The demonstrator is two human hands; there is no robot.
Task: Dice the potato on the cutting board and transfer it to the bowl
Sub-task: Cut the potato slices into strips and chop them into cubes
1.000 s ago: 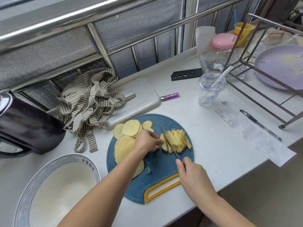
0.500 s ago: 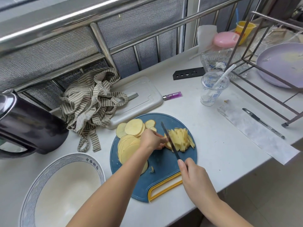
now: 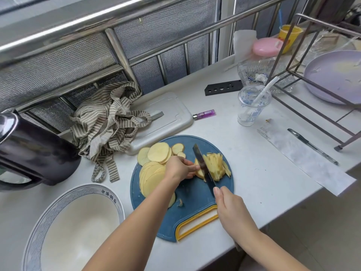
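A round blue cutting board (image 3: 195,204) with a yellow handle lies on the white counter. Round potato slices (image 3: 156,153) are fanned over its left half. A stack of slices partly cut into strips (image 3: 214,165) sits at its right. My left hand (image 3: 178,169) holds the uncut end of that stack with curled fingers. My right hand (image 3: 228,206) grips the handle of a dark knife (image 3: 203,167), whose blade stands in the stack just right of my left fingertips. A large white bowl (image 3: 109,194) with a blue rim stands empty at the lower left.
A black kettle (image 3: 33,153) stands at the left. A striped cloth (image 3: 109,122) lies on a white board (image 3: 172,114) behind the blue one. A purple lighter (image 3: 204,114), plastic cup (image 3: 252,106), pen (image 3: 312,146), paper strip and a metal rack with a lilac plate (image 3: 336,75) fill the right.
The knife blade has lifted and come down again a little further left in the stack. My left fingers have drawn back along the slices. More strips lie to the blade's right.
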